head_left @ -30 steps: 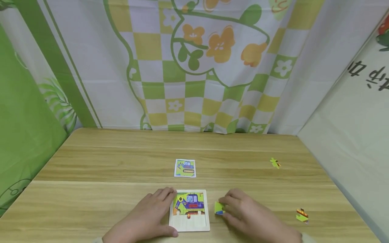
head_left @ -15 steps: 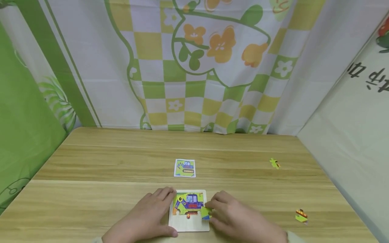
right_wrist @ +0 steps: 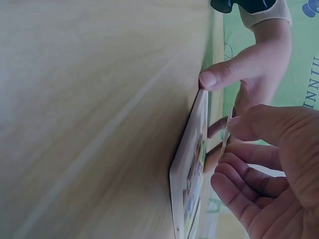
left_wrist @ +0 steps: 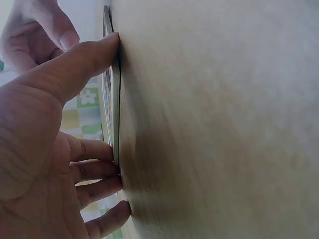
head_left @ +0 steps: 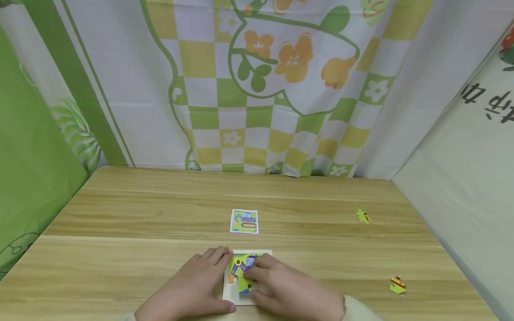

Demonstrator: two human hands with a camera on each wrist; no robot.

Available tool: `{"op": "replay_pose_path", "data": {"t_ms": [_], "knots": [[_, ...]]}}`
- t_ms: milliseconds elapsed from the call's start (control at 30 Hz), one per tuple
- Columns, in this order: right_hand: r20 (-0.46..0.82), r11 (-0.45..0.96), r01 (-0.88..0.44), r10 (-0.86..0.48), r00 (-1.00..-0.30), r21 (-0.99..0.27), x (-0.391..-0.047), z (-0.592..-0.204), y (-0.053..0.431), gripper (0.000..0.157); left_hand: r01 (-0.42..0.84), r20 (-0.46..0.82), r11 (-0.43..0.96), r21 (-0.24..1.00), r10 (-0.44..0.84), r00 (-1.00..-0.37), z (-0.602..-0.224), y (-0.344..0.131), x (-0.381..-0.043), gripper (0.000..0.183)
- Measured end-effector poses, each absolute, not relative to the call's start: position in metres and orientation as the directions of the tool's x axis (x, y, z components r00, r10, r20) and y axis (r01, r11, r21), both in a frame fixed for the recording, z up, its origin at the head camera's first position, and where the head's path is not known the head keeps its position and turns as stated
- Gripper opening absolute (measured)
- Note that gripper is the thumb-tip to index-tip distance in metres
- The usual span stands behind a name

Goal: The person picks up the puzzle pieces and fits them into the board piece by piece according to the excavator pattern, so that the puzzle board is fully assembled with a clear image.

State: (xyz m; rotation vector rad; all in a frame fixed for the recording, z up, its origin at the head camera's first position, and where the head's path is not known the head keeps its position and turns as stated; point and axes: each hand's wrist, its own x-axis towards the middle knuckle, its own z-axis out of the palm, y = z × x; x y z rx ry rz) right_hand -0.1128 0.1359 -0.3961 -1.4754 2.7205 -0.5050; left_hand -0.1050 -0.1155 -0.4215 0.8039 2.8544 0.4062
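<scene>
- Right hand (head_left: 295, 287) pinches a green puzzle piece (head_left: 244, 285) between thumb and fingers, above the wooden tray (head_left: 230, 294); from the right wrist I see the piece on edge, clear of the tray.
- Left hand (head_left: 196, 281) is spread along the tray's left edge, thumb at the near corner, fingertips towards the far one, bracing it, I'd say.
- Tray lies flat on the table (head_left: 120, 214); the digger picture (head_left: 238, 262) fills its far part, while bare wood shows at the near left. The rest is behind the right hand.
- Step in hand, as I judge it: finding this piece's place in the near row.
- Picture card (head_left: 244, 221) lies beyond the tray, with blue at its near-left corner; the piece has blue too, so that corner looks likely.
- Next move calls for turning the piece to match, lining up its knobs, then pressing it flat while the left hand steadies the tray.
- Two more pieces wait well off to the right: a nearer one (head_left: 398, 286) and a farther one (head_left: 363, 216).
</scene>
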Motion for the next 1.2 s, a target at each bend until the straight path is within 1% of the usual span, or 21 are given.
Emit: {"op": "replay_pose_path", "data": {"t_ms": [133,233,333,567,767,1000,1133,1200], "knots": [[0.116,0.507,-0.811,-0.823,-0.556,-0.291,-0.115,-0.399,0.125,0.019,0.499,-0.054,0.82,0.282,0.532,-0.845,-0.422,-0.115,-0.105,0.112],[0.085,0.506,-0.812,-0.831,-0.549,-0.292,-0.116,-0.401,0.118,0.02,0.505,-0.053,0.818,0.274,0.538,-0.842,-0.421,-0.115,-0.105,0.11],[0.075,0.497,-0.827,-0.844,-0.531,-0.262,-0.116,-0.404,0.113,0.021,0.506,-0.061,0.818,0.273,0.54,-0.839,-0.421,-0.115,-0.106,0.11],[0.08,0.5,-0.838,-0.847,-0.526,-0.219,-0.117,-0.407,0.107,0.015,0.503,-0.071,0.82,0.273,0.538,-0.84,-0.422,-0.115,-0.106,0.11],[0.101,0.481,-0.861,-0.86,-0.5,-0.163,-0.116,-0.409,0.107,0.013,0.495,-0.07,0.819,0.289,0.534,-0.843,-0.423,-0.116,-0.104,0.11],[0.109,0.47,-0.869,-0.866,-0.488,-0.154,-0.116,-0.409,0.106,0.012,0.489,-0.076,0.821,0.296,0.53,-0.845,-0.422,-0.117,-0.104,0.109],[0.112,0.464,-0.873,-0.87,-0.481,-0.149,-0.116,-0.409,0.105,0.009,0.489,-0.077,0.818,0.301,0.533,-0.843,-0.421,-0.116,-0.104,0.109],[0.123,0.449,-0.884,-0.878,-0.463,-0.128,-0.117,-0.408,0.105,0.006,0.494,-0.068,0.816,0.299,0.535,-0.842,-0.421,-0.116,-0.104,0.109]]}}
